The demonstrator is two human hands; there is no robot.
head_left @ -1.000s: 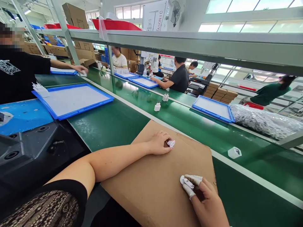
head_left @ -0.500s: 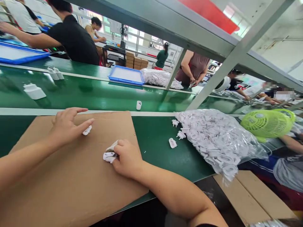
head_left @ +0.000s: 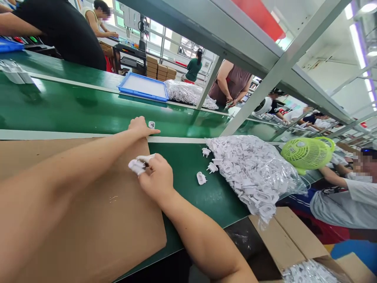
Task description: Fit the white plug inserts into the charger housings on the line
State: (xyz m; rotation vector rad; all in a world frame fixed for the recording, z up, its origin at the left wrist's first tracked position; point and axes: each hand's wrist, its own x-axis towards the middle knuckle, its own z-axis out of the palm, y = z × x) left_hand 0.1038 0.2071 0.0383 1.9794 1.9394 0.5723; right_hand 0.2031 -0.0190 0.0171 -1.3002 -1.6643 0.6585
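My left hand (head_left: 140,126) reaches over the far edge of the cardboard to the green belt. Its thumb is stretched out and its fingers are apart, right beside a small white charger piece (head_left: 151,124); I cannot make out whether they touch. My right hand (head_left: 159,175) is closed on a crumpled white cloth (head_left: 138,166) with a dark patch, held over the right part of the brown cardboard sheet (head_left: 123,232). Whether a hard white piece sits within the cloth is unclear. My left forearm hides part of the cardboard.
Several white plug pieces (head_left: 202,178) lie by a large clear bag (head_left: 250,173) full of white parts. Behind it stands a green fan (head_left: 308,153). A blue tray (head_left: 143,87) lies across the belt. A slanted metal post (head_left: 259,90) rises at right. Co-workers sit around.
My left hand has moved from above a white piece on the cardboard, far and right, to the piece on the belt. My right hand keeps the cloth. The view has turned right.
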